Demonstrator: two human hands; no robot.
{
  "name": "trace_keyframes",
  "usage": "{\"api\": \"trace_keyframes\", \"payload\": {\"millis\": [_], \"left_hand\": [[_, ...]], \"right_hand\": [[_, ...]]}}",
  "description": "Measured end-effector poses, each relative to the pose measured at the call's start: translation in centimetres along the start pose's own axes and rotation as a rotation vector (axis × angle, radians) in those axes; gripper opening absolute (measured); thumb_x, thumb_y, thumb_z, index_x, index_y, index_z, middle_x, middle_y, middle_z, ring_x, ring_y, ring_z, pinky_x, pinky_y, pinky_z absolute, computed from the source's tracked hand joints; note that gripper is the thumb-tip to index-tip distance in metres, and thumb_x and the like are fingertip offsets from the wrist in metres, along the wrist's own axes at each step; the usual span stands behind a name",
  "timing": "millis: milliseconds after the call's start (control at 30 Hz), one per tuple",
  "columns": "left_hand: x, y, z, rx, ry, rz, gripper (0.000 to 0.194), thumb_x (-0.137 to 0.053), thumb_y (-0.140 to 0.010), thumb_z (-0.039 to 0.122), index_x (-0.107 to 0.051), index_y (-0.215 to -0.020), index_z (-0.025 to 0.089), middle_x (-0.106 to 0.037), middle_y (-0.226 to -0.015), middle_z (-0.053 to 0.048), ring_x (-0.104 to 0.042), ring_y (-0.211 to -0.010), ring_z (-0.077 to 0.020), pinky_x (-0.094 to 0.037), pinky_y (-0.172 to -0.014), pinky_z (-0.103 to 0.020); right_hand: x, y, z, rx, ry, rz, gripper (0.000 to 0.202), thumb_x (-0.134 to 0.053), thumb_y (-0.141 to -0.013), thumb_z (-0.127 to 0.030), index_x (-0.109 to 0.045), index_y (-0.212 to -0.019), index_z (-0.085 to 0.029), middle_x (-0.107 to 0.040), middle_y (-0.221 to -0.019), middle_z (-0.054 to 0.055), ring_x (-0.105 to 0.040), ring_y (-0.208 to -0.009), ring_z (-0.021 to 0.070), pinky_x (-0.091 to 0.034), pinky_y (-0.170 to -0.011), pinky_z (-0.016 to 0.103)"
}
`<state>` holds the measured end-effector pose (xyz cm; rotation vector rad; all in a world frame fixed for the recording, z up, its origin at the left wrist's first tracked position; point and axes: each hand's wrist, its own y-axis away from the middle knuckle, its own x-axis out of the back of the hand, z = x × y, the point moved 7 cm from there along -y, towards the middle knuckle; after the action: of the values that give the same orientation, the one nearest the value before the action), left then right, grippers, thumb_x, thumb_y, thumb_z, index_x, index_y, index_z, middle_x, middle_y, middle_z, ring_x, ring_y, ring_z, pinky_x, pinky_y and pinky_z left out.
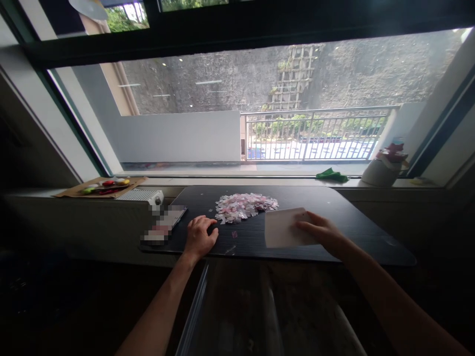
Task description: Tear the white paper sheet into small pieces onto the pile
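A black table point(363, 232) bears a heap of small white and pink paper scraps point(243, 206) at its middle. To the left of the heap, my left hand point(201, 238) rests on the tabletop, fingers loosely bent and thumb apart, holding nothing. My right hand point(322, 230) pinches a plain white card point(279, 231) by its right side, thumb in front. The card looks a little blurred and stands to the right of the heap, partly overlapping its edge in view. A few loose scraps, one of them purplish point(234, 234), lie between my hands.
A flat slab-like object point(166, 225), pixelated, lies at the table's left edge. Behind the table runs a window sill point(260, 181) with a green crumpled cloth point(331, 174) and a pale pot-like container point(382, 170). Left of the table are a radiator point(143, 195) and a brown board point(79, 188) with coloured items.
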<state>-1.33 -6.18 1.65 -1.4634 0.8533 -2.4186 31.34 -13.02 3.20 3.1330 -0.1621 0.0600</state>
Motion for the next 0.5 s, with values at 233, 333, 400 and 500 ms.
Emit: {"api": "trace_keyframes", "payload": {"millis": [233,333,400,500], "left_hand": [[-0.1,0.2,0.3,0.017,0.017,-0.017,0.021,-0.055,-0.072,0.022,-0.067,-0.090,0.022,-0.068,-0.097,-0.005,-0.052,-0.112,-0.0257,-0.035,-0.101,-0.044],[0.0,0.2,0.3,0.025,0.021,-0.018,0.022,-0.056,-0.073,0.022,-0.067,-0.091,0.021,-0.068,-0.099,-0.006,-0.051,-0.112,-0.0260,-0.035,-0.102,-0.044],[-0.1,0.2,0.3,0.024,0.027,-0.016,0.021,-0.056,-0.073,0.022,-0.067,-0.091,0.021,-0.068,-0.098,-0.006,-0.051,-0.112,-0.0257,-0.034,-0.102,-0.044],[-0.2,0.2,0.3,0.022,0.030,-0.017,0.021,-0.056,-0.073,0.022,-0.068,-0.091,0.021,-0.068,-0.099,-0.006,-0.051,-0.113,-0.0257,-0.034,-0.102,-0.045]], "right_hand": [[-7.1,-2.9,1.6,0.091,-0.005,0.079,0.036,-0.070,-0.064,-0.039,-0.063,-0.094,-0.019,-0.072,-0.084,0.005,-0.068,-0.070,0.0204,-0.054,-0.058,0.030],[-7.9,-3.2,1.4,0.149,0.071,0.092,0.034,-0.070,-0.064,-0.038,-0.064,-0.090,-0.018,-0.072,-0.083,0.005,-0.067,-0.071,0.0201,-0.054,-0.059,0.029],[-7.8,-3.2,1.3,0.142,0.091,0.056,0.033,-0.069,-0.064,-0.038,-0.063,-0.089,-0.018,-0.072,-0.080,0.005,-0.067,-0.068,0.0199,-0.053,-0.057,0.029],[-7.4,-3.1,0.9,0.114,0.096,0.012,0.034,-0.070,-0.064,-0.038,-0.064,-0.090,-0.018,-0.072,-0.078,0.005,-0.067,-0.064,0.0193,-0.053,-0.052,0.028]]}}
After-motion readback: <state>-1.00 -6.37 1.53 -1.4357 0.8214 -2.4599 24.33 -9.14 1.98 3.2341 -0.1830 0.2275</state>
